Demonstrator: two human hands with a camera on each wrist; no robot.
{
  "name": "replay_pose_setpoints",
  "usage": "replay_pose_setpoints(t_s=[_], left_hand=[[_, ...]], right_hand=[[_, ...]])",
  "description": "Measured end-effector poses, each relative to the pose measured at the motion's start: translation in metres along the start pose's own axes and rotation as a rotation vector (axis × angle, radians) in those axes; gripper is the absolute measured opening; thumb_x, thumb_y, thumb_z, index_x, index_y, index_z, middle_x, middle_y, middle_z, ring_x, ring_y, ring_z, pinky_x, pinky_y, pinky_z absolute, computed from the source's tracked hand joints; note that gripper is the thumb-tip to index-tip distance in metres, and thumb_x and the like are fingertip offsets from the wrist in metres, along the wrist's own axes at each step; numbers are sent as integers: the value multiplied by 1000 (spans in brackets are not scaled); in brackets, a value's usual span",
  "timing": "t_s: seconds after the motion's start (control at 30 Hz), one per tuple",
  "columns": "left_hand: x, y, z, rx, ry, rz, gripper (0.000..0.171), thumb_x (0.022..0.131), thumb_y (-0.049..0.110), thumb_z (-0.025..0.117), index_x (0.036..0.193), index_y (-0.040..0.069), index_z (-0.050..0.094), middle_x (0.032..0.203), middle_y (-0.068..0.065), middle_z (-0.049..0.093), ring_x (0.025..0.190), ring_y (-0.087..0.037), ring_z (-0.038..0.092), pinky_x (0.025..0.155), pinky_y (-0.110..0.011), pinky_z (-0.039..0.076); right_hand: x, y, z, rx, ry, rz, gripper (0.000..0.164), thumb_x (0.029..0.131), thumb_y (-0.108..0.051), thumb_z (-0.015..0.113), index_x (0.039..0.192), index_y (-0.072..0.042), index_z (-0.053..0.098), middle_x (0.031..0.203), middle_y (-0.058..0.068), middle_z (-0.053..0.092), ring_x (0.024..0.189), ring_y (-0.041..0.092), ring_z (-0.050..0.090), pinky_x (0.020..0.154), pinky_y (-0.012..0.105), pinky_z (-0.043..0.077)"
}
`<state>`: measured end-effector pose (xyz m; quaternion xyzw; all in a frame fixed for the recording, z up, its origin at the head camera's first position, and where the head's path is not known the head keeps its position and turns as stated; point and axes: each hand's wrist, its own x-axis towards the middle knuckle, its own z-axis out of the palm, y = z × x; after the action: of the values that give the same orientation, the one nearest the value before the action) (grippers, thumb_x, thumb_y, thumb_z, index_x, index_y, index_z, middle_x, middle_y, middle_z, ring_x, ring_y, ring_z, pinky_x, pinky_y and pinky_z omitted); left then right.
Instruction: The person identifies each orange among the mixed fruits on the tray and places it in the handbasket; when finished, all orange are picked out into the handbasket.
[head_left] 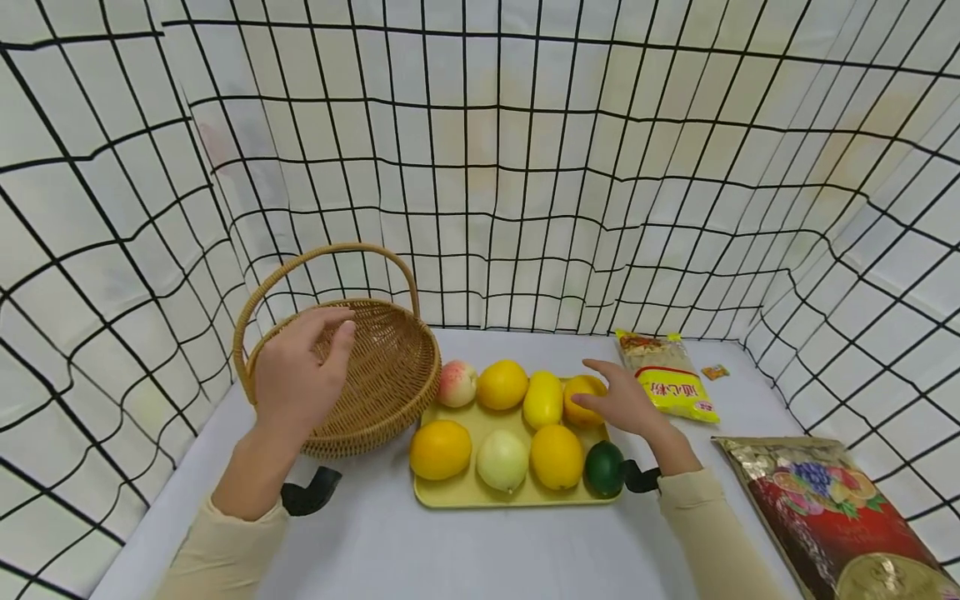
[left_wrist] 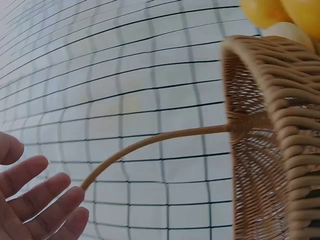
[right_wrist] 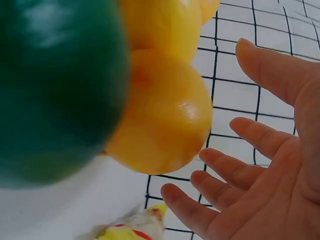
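My left hand (head_left: 303,371) hovers over the left side of a wicker basket (head_left: 382,437), holding nothing. In the left wrist view its fingers (left_wrist: 37,192) are spread loosely near the basket's arched handle (left_wrist: 165,136). My right hand (head_left: 626,400) is over the right end of a yellow tray (head_left: 517,497), thumb and fingers apart beside an orange (head_left: 583,392). The right wrist view shows that orange (right_wrist: 160,112) in front of the extended fingers, with a dark green fruit (right_wrist: 55,95) close to the camera. No fruit is in either hand.
Also on the tray are a peach (head_left: 457,383), a pale round fruit (head_left: 502,461), a long yellow fruit (head_left: 543,400) and several yellow-orange fruits. A yellow food packet (head_left: 667,379), a small orange wrapper (head_left: 715,372) and a large red bag (head_left: 840,517) lie right. Black wire grid surrounds the table.
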<state>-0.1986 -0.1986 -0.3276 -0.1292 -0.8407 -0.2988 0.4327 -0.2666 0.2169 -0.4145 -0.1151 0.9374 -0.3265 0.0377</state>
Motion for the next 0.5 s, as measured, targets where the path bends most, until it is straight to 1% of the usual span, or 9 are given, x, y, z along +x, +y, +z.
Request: replay_pose_setpoints(t_s=[0.07,0.13,0.2,0.23,0.3,0.37,0.4,0.43,0.5], left_hand=[[-2,1,-10,-55,121,-7,16,95,11,61,104,4,73,98,-10,72,74,-12,62,67,-22,43],[-3,4,-20,-117,230,-25,16,94,8,60,100,0,73,97,-12,73,83,-3,62,74,-14,42],[-3,11,-30,-173,346,-54,18,93,6,58,96,-6,72,93,-17,72,87,4,61,77,-11,41],[-4,11,-34,-207,411,-68,18,92,5,58,94,-8,71,92,-17,72,88,5,61,77,-12,42],[-4,14,-41,-269,545,-102,19,90,2,56,90,-12,68,89,-14,71,87,0,62,74,-14,43],[-6,13,-46,-290,663,-155,20,88,1,53,90,-15,66,88,-6,68,87,-5,61,72,-15,44],[-8,9,-48,-291,707,-189,20,88,1,53,92,-13,66,90,1,65,87,-7,60,72,-15,44],[-10,4,-49,-289,735,-233,19,89,1,53,95,-11,66,93,6,62,88,-8,59,72,-16,44],[-14,-4,-53,-276,752,-354,19,91,1,52,103,-5,65,98,10,57,93,-9,57,75,-17,43]], right_hand=[[-3,8,4,25,14,12,68,91,-35,71,146,-10,42,150,18,39,139,41,32,107,61,27],[-5,14,7,43,28,17,68,91,-36,71,146,-9,42,150,19,39,139,42,31,107,62,27],[-7,18,9,63,27,32,68,90,-37,71,146,-9,42,150,19,39,138,42,32,107,63,27],[-8,20,10,69,23,36,69,90,-37,71,146,-9,42,150,20,39,138,43,32,106,63,27],[-9,23,13,88,12,43,71,89,-37,72,147,-9,42,150,20,39,137,43,34,106,63,28],[-9,26,15,113,0,65,73,87,-38,74,147,-11,41,151,18,38,135,43,35,105,62,30],[-9,27,17,117,0,72,74,86,-38,75,147,-12,41,150,18,39,134,43,37,104,62,32],[-8,28,18,122,2,78,75,85,-38,76,147,-14,41,150,18,40,133,43,38,103,62,33],[-7,29,20,132,6,88,75,85,-37,77,147,-16,40,148,17,41,130,42,39,102,61,35]])
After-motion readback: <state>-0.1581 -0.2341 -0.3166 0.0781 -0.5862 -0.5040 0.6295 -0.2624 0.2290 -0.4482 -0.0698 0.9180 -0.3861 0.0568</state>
